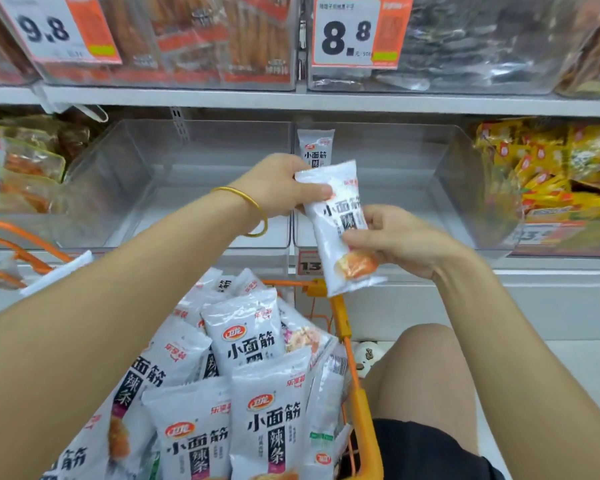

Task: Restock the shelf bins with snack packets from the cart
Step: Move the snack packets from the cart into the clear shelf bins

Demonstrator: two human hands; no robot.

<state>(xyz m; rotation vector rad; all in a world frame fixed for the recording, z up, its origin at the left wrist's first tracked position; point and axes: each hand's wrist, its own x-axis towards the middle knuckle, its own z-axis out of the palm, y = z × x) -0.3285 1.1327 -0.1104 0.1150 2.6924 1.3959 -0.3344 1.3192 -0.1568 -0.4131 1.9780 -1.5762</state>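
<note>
A white snack packet (329, 223) with black characters hangs in front of the shelf, held by both hands. My left hand (281, 188), with a gold bangle on its wrist, pinches the packet's top end. My right hand (399, 240) grips its lower half. Behind it, one matching packet (315, 147) stands upright at the back of a clear shelf bin (413, 188). The clear bin (187, 181) to its left shows nothing inside. Below, the orange cart (357, 393) is heaped with several of the same white packets (246, 344).
The upper shelf (326, 100) carries full bins with price tags 9.8 and 8.8. Yellow packets (551, 168) fill the bin at the right, orange-brown ones (21, 161) the bin at the left. My bare knee (430, 375) is beside the cart's right rim.
</note>
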